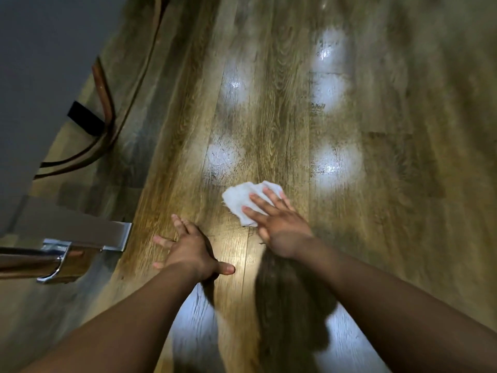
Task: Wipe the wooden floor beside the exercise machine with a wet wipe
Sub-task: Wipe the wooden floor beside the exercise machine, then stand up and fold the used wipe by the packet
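The right hand (279,224) presses flat, fingers straight, on the wet wipe (243,200) on the wooden floor (376,184). The left hand (192,247) rests splayed near the exercise machine (75,232) (a brown cable (103,103) lies beyond).

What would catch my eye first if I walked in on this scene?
The white wet wipe at the centre, pressed flat to the wooden floor by the right hand. The left hand rests spread on the boards beside it, near the exercise machine at left.
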Motion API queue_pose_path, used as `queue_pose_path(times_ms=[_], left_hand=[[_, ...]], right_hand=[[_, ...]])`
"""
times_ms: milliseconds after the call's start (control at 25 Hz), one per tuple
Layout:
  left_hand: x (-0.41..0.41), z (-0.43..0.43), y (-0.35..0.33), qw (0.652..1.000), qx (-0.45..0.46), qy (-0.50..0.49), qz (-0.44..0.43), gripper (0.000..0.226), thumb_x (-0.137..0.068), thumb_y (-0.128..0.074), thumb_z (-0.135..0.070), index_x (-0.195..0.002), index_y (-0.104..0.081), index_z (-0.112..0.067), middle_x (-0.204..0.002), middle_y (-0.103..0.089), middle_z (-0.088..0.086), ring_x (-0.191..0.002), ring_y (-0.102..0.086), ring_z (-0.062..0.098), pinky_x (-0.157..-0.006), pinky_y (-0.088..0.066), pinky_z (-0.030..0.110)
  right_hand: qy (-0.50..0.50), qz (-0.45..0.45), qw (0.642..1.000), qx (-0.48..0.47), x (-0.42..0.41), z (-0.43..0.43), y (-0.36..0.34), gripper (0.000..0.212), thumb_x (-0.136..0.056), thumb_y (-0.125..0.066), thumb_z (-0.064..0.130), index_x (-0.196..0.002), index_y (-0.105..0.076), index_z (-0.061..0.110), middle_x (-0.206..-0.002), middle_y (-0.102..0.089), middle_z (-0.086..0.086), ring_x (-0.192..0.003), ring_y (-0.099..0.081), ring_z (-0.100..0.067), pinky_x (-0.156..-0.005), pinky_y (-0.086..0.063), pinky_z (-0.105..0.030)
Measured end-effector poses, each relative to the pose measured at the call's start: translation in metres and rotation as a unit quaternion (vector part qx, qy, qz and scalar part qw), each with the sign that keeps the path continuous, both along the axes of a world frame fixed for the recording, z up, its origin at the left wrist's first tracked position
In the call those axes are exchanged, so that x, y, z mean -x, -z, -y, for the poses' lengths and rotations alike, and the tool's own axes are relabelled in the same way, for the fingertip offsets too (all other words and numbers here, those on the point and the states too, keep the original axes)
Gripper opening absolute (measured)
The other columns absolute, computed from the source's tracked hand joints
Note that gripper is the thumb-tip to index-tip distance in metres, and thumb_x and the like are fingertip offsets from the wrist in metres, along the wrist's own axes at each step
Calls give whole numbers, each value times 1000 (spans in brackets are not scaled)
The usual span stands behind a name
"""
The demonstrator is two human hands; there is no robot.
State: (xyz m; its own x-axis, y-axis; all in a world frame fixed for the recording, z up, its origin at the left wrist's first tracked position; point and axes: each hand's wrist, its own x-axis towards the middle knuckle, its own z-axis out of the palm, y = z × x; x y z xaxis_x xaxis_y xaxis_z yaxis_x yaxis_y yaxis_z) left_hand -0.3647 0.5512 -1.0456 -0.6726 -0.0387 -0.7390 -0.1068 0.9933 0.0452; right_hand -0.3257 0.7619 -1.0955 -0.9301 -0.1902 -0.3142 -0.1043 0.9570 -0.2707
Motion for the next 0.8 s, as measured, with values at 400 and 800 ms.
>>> queue_pose_path(times_ms=[400, 800], left_hand=[[7, -11, -4, 998, 61, 23, -1, 159, -45, -88, -64, -153, 13, -6, -157, 33, 13, -141, 14, 57, -113, -21, 65], [55, -102, -39, 986, -142, 32, -82, 23, -93, -59, -24, -105, -69, -8, -104, -68, 13, -99, -65, 30, -84, -52, 33]], right_hand=[[425, -9, 896, -129, -227, -318, 65, 58, -93, -34, 34, -149, -36, 23, -151, -41, -21, -141, -32, -42, -118, -11, -52], [437, -79, 889, 109, -60, -56, 20, 41, -95, -42, 18, -131, -56, 7, -141, -54, -14, -139, -39, -32, -117, -24, -35]])
